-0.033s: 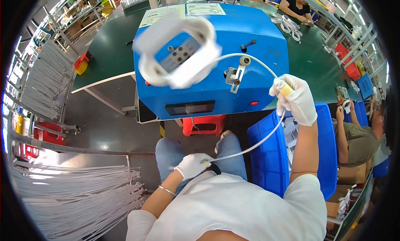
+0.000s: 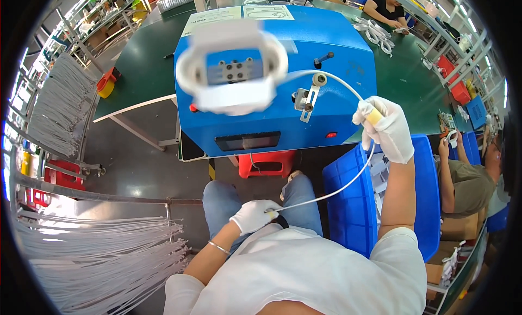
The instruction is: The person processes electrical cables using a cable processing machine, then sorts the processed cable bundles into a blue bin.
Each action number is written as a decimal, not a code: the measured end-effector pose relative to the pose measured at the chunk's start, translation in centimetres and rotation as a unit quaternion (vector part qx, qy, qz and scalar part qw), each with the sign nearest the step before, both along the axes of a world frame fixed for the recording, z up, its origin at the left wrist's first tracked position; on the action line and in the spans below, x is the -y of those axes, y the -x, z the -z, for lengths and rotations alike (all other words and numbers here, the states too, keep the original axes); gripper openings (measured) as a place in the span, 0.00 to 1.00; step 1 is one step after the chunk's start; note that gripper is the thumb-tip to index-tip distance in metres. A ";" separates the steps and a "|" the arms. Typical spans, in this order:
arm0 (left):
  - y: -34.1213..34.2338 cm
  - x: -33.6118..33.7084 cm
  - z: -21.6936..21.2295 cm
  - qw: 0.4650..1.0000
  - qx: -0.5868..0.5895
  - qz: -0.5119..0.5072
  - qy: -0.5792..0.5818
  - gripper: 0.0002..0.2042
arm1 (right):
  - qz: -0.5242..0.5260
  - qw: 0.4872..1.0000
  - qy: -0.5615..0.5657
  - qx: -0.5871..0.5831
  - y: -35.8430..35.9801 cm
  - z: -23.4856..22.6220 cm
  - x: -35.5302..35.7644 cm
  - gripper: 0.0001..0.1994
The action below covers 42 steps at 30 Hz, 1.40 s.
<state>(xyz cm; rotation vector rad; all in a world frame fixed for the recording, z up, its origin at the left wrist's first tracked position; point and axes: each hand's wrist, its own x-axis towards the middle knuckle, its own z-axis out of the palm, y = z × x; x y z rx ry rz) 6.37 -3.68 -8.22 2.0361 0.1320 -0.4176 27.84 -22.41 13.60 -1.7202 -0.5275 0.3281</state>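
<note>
A white cable (image 2: 343,189) runs between my gloved hands in a slack curve. My left hand (image 2: 254,216), low over my lap, is closed on its lower end. My right hand (image 2: 387,131), raised at the right of the blue machine (image 2: 348,59), grips the cable with yellow-tipped fingers. From there it arches up past a small roller guide (image 2: 319,79) to a white frame-shaped part (image 2: 234,100) on the machine's front. That part is smeared by motion, so its detail and the cable's end on it cannot be made out. A metal block with holes (image 2: 235,71) shows through its middle.
A blue bin (image 2: 348,206) with white pieces stands below my right arm. Bundles of white cables (image 2: 103,249) hang on a rack at left. A red stool (image 2: 266,164) sits under the green table (image 2: 141,65). Co-workers sit at the far right and back right.
The blurred white frame part has turned and now sits more level. My right hand holds nearly the same place; the cable below it hangs slightly differently.
</note>
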 end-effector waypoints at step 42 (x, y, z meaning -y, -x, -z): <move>2.6 -14.1 -18.7 0.952 0.201 -0.167 0.161 0.11 | -0.082 0.876 0.210 0.426 0.7 -3.2 -0.2 0.04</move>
